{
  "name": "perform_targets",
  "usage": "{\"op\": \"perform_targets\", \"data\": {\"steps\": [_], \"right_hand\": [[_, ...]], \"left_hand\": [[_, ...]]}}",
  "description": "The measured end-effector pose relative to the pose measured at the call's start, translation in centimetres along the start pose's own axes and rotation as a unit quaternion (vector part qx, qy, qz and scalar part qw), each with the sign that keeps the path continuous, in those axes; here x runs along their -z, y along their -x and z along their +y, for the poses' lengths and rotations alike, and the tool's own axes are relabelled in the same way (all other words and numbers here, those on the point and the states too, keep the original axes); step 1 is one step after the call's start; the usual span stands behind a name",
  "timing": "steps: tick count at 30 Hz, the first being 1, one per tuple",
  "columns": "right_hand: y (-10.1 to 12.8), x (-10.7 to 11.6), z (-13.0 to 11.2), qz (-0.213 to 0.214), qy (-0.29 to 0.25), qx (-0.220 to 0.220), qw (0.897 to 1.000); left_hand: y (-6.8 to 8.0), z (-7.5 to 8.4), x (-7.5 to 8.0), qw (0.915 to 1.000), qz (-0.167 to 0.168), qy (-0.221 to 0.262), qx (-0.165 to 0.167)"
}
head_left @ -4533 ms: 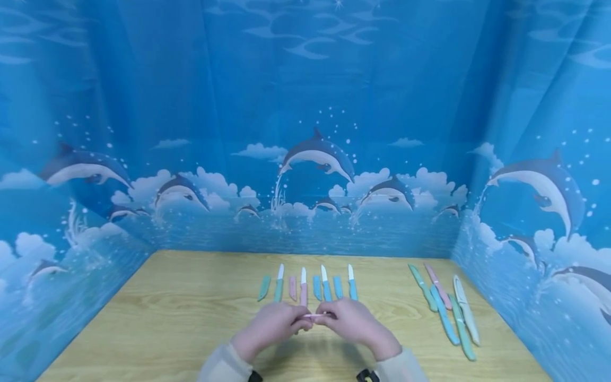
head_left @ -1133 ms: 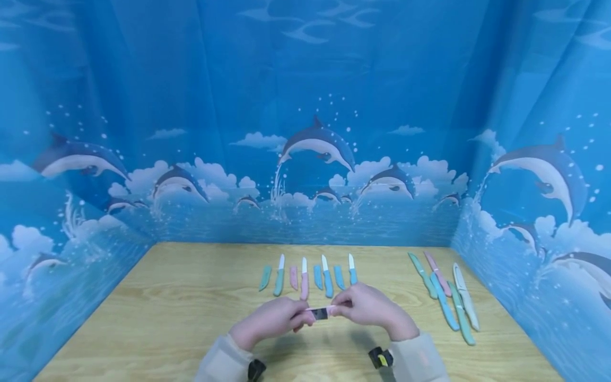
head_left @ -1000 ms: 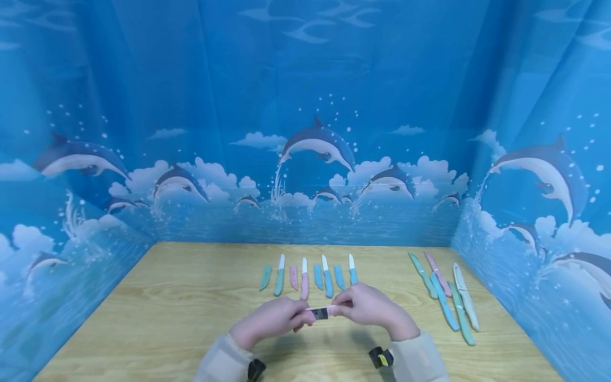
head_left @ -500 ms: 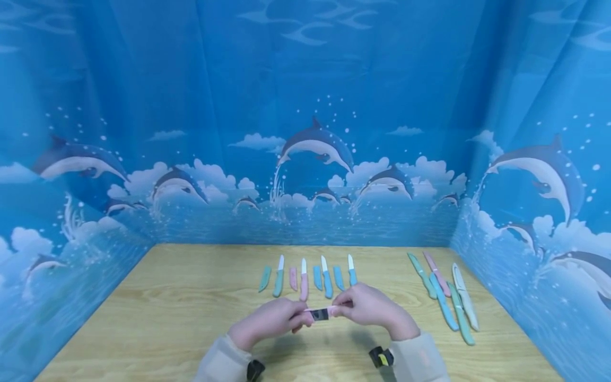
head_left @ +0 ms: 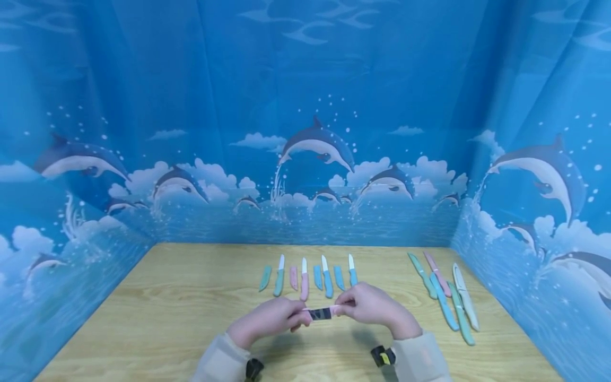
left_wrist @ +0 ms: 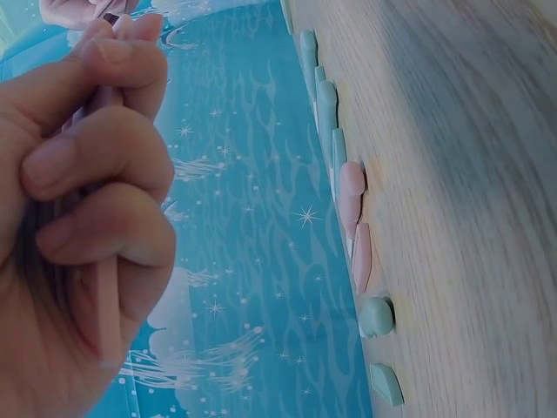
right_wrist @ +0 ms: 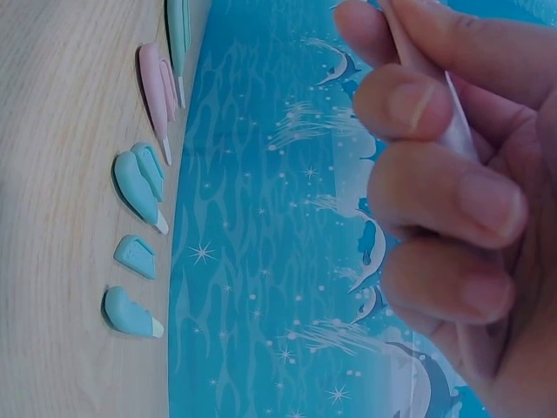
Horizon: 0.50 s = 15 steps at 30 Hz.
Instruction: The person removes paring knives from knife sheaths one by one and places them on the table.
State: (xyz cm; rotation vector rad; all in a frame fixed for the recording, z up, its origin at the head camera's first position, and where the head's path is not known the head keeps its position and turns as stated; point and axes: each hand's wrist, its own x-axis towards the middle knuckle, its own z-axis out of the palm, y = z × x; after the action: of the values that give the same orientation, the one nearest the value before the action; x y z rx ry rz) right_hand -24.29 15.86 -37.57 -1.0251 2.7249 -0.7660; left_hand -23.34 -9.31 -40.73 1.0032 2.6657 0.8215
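Observation:
Over the near middle of the table, both hands hold a pink-handled knife and its pink sheath, with a dark shiny stretch of blade (head_left: 321, 314) showing between them. My left hand (head_left: 273, 318) grips the pink sheath (left_wrist: 109, 305), fingers curled over its slim length. On the other side my right hand (head_left: 372, 309) grips the pink handle (right_wrist: 457, 131), mostly covered by its fingers. Beyond them lie unsheathed knives beside their sheaths: a green knife (head_left: 279, 278), a pink knife (head_left: 304, 284), and blue knives (head_left: 326, 281), blades pointing away.
At the right of the wooden table (head_left: 167, 307) lie several larger knives, among them a green knife (head_left: 422, 276), a pink knife (head_left: 436, 273), a blue knife (head_left: 444, 302) and a pale sheathed knife (head_left: 465, 297). A blue dolphin curtain (head_left: 238, 106) borders the table's back and sides.
Several seconds ago the hands were close together with a slim pink edge between them. They have since moved apart, exposing the dark blade, which widens slightly in the last half second.

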Motion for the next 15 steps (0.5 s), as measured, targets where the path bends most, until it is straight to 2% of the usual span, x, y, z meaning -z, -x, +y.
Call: {"op": "perform_targets", "data": {"steps": [15], "right_hand": [[-0.03, -0.05, 0.34, 0.000, -0.001, 0.004, 1.000]], "left_hand": [[0.06, -0.13, 0.08, 0.9999, -0.007, 0.006, 0.006]]}}
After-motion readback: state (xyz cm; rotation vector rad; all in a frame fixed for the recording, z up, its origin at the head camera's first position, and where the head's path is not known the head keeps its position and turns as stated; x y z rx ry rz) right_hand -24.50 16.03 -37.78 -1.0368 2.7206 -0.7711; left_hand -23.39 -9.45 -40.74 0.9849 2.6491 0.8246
